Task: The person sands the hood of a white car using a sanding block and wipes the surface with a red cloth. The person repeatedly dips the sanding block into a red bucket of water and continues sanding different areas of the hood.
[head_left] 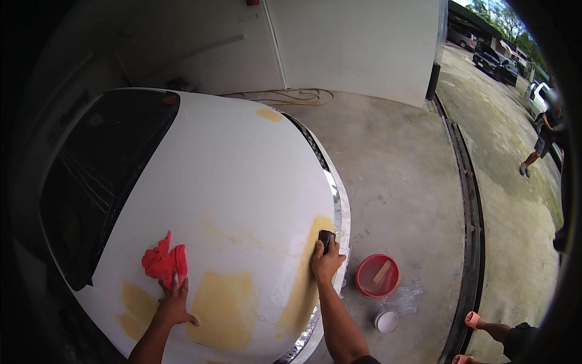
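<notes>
Over by the front edge of the white car panel (254,164), the job looks partway along to me, going by my head-cam feed. A long yellow strip (298,288) runs beside that edge, and that's where the work is right now. Its borders look smeared and feathered, so I'd guess it's been rubbed down some, but yellow is plainly left on it. The big squarish patch (224,309) nearer the middle is pretty solid, same with the patch on the left (136,309), and a small far patch (269,115) sits up top. Can't tell from here which of those count as finished. Faint yellow streaks (242,233) lie between them too.

Fingers: my right hand (328,262) has a narrow grip on a small black block (327,241), digits closed around its near end, one sticking out toward the edge. The block sits on the upper part of the strip. My left hand (174,303) is spread wide, thumb out to the side, fingertips on the crumpled red cloth (163,261). Can't tell if there's any pinch on it or just contact.

On the floor just past the edge there's a red bucket (377,295) with a tan strip (381,272) in it, plus a white tub (386,321) nearby.
</notes>
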`<state>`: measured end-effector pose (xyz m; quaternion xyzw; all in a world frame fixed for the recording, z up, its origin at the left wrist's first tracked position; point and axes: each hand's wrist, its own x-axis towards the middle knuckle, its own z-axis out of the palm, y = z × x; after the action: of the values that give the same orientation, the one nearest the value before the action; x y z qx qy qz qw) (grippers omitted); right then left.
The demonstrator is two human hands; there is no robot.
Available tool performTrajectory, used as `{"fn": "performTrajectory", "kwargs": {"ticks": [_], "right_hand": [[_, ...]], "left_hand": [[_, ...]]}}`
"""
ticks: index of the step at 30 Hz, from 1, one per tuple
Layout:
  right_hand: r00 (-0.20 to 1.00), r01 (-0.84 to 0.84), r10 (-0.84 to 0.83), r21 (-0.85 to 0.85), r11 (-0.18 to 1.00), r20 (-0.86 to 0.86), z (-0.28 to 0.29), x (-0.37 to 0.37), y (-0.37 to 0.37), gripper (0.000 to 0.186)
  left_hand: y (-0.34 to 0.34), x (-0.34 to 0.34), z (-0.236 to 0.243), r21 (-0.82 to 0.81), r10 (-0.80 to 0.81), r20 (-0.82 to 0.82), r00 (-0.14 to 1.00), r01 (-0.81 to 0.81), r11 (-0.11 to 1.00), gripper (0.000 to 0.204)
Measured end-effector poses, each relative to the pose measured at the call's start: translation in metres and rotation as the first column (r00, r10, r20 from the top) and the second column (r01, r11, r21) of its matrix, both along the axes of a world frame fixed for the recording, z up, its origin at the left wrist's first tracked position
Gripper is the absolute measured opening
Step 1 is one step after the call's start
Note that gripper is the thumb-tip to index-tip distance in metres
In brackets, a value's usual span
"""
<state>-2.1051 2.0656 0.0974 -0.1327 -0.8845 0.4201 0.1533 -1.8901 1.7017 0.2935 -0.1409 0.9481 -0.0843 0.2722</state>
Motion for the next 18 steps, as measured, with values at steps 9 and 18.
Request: {"fn": "performTrajectory", "kwargs": {"ticks": [9, 18], "right_hand": [[0.913, -0.344, 0.345, 0.041, 0.938, -0.217, -0.019, 0.142, 0.004, 0.058], [0.881, -0.420, 0.404, -0.012, 0.908, -0.246, -0.002, 0.048, 0.023, 0.053]], "left_hand": [[0.004, -0.003, 0.004, -0.015, 0.011, 0.023, 1.000, -0.010, 1.000, 0.164], [0.007, -0.003, 0.004, 0.026, 0.078, 0.013, 0.997, -0.078, 0.997, 0.163]]}}
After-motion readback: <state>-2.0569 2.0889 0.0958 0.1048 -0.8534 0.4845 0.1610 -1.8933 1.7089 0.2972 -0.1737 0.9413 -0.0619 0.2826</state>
